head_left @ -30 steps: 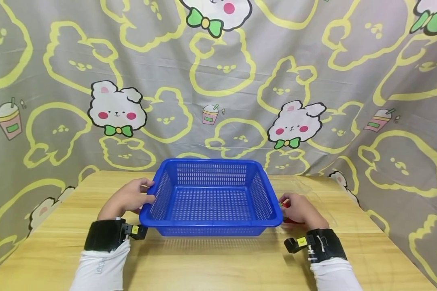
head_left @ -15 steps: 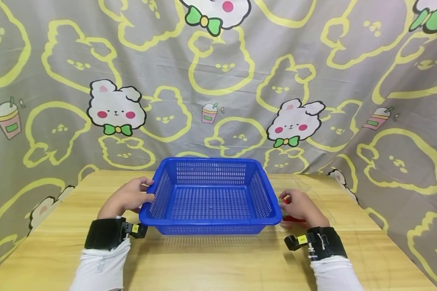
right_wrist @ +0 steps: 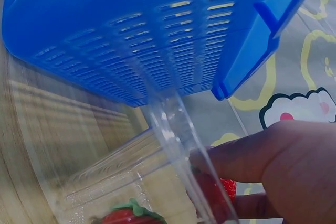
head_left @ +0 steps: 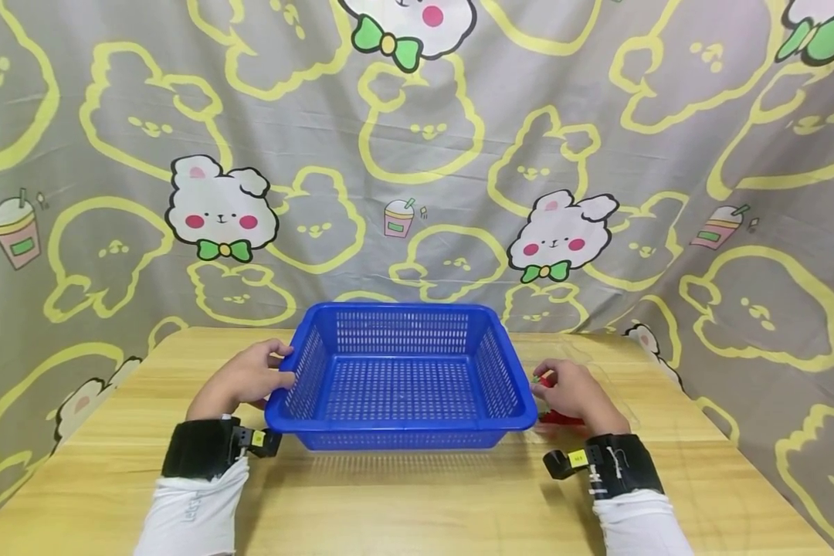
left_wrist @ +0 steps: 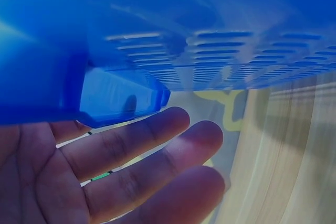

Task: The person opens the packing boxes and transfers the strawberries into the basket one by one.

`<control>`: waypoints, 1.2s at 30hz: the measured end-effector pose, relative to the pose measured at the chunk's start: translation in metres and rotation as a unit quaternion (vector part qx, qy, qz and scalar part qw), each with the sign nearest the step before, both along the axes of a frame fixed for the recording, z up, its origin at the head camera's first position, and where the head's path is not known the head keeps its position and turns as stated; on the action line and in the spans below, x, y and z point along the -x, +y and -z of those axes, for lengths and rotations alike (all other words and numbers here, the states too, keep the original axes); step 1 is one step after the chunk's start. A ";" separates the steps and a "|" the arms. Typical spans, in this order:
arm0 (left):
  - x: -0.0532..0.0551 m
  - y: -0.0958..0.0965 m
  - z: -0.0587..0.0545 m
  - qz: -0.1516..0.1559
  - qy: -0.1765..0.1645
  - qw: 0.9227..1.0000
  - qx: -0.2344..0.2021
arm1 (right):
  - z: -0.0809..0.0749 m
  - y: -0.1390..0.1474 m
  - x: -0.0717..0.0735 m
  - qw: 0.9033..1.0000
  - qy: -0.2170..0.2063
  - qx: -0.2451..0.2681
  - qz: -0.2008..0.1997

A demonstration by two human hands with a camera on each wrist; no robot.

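In the middle of the wooden table is a blue perforated plastic basket point(head_left: 403, 386) with nothing inside it. My left hand point(head_left: 252, 374) holds its left rim, thumb over the edge; in the left wrist view the fingers point(left_wrist: 178, 156) stretch out below the rim. Beside the basket's right wall, my right hand point(head_left: 568, 388) pinches a red strawberry point(right_wrist: 229, 188) between thumb and fingers. A clear plastic container point(right_wrist: 168, 129) surrounds that spot, and its wall crosses in front of the held strawberry. Another strawberry point(right_wrist: 131, 216) with green leaves lies in the container.
The basket's right side rises close by the container. A grey curtain point(head_left: 431, 255) with yellow and white cartoon figures hangs along the back and both sides of the table point(head_left: 417, 510).
My right hand has shifted slightly upward in the head view, with the strawberry between its fingers. The left hand and the basket hold their place.
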State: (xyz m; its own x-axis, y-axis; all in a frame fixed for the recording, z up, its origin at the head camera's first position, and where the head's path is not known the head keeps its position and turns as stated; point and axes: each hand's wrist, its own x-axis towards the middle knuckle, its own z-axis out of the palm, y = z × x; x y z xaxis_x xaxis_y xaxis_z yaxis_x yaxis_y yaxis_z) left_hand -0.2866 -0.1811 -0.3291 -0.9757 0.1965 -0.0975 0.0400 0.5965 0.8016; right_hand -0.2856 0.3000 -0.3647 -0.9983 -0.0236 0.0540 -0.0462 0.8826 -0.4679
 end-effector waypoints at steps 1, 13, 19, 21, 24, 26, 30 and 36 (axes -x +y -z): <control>0.000 0.000 0.000 0.001 -0.001 1.000 0.000 | 0.000 0.000 0.000 1.000 0.000 0.000 0.001; 0.000 0.001 -0.003 0.006 -0.002 1.000 -0.001 | -0.008 0.001 -0.005 1.000 0.005 0.001 0.012; 0.001 0.001 -0.002 0.006 -0.003 1.000 0.004 | -0.010 0.000 -0.005 1.000 0.008 0.002 0.011; 0.002 0.000 -0.002 0.007 -0.003 1.000 0.004 | -0.010 0.000 -0.006 1.000 0.010 0.002 0.012; 0.002 0.000 -0.002 0.007 -0.003 1.000 0.002 | -0.011 -0.001 -0.005 1.000 0.012 0.000 0.017; 0.002 0.000 -0.001 0.007 -0.002 1.000 0.003 | -0.012 -0.001 -0.005 1.000 0.012 0.001 0.016; 0.003 -0.001 -0.001 0.006 0.000 1.000 0.003 | -0.012 0.000 -0.005 1.000 0.016 0.002 0.017; 0.003 -0.001 0.000 0.007 0.000 1.000 0.003 | -0.013 0.000 -0.005 1.000 0.020 0.004 0.020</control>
State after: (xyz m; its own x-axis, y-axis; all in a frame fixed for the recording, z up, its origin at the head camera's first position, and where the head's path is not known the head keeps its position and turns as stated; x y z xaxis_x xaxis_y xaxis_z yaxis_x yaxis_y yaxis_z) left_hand -0.2901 -0.1817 -0.3288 -0.9727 0.2098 -0.0996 0.0480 0.6012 0.7977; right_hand -0.2810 0.3000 -0.3521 -0.9955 0.0176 0.0930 -0.0286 0.8804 -0.4734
